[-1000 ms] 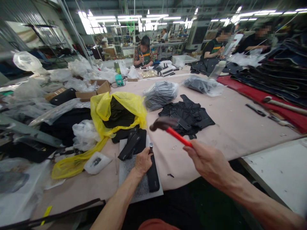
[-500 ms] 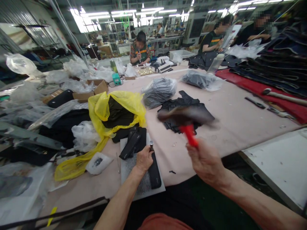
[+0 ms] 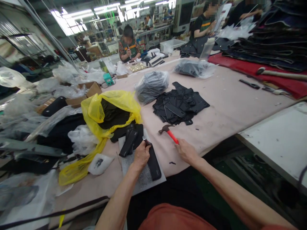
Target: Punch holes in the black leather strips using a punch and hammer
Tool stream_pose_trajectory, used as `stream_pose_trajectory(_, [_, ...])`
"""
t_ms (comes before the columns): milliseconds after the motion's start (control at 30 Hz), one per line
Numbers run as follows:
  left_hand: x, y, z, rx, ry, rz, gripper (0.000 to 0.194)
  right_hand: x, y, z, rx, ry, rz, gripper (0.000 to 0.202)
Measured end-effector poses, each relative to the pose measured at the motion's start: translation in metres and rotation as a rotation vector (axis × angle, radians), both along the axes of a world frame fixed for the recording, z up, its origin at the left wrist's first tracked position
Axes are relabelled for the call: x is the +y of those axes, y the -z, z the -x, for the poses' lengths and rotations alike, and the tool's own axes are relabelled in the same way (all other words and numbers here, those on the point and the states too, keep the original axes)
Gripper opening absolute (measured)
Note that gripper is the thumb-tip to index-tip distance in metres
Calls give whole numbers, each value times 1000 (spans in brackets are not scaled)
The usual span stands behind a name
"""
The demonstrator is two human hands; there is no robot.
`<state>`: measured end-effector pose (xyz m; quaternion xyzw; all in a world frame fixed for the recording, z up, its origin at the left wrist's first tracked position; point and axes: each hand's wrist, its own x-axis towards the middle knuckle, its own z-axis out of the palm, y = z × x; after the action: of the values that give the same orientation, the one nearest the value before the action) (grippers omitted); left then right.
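Observation:
My right hand [image 3: 188,151] is wrapped round the red handle of a claw hammer [image 3: 172,135], its dark head just above the table, right of the board. My left hand [image 3: 142,155] grips a short metal punch [image 3: 145,140], which tilts over a long black piece [image 3: 154,164]. That piece lies on a grey-white board [image 3: 134,187]. More black pieces [image 3: 129,142] overlap on the board's left and upper part. A pile of black pieces [image 3: 179,103] lies on the table beyond the hammer.
An open yellow bag [image 3: 90,171] holds dark material at left, beside clear plastic bags [image 3: 82,135]. Wrapped bundles [image 3: 152,86] stand on the pink table [image 3: 225,118]. A person [image 3: 129,46] sits across it. Another hammer [image 3: 283,74] lies on red cloth at right.
The hammer, blurred and raised before, is now lower, smaller in view and sharp. The punch in my left hand has gone from upright to tilted. The camera view has shifted.

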<state>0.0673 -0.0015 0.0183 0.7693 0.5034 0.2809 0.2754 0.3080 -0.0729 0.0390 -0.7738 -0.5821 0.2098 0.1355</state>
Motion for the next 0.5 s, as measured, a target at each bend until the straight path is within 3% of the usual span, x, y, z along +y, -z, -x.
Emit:
stream_pose_trajectory(133, [-2,0,4,-98,32,42,20,-5,1,45,-96,-156,-283,52])
stream_pose_trajectory(267, [1,1,4,-140,24,77,17,-15,7,93,52,-295,-270,59])
stream_pose_trajectory(367, [8,4,2,-167,-109,109,14,-22,17,110,74,-300,-235,63])
stream_pose_trajectory(500, [16,8,0,-308,-294,181,19,-23,21,110,92,-297,-228,66])
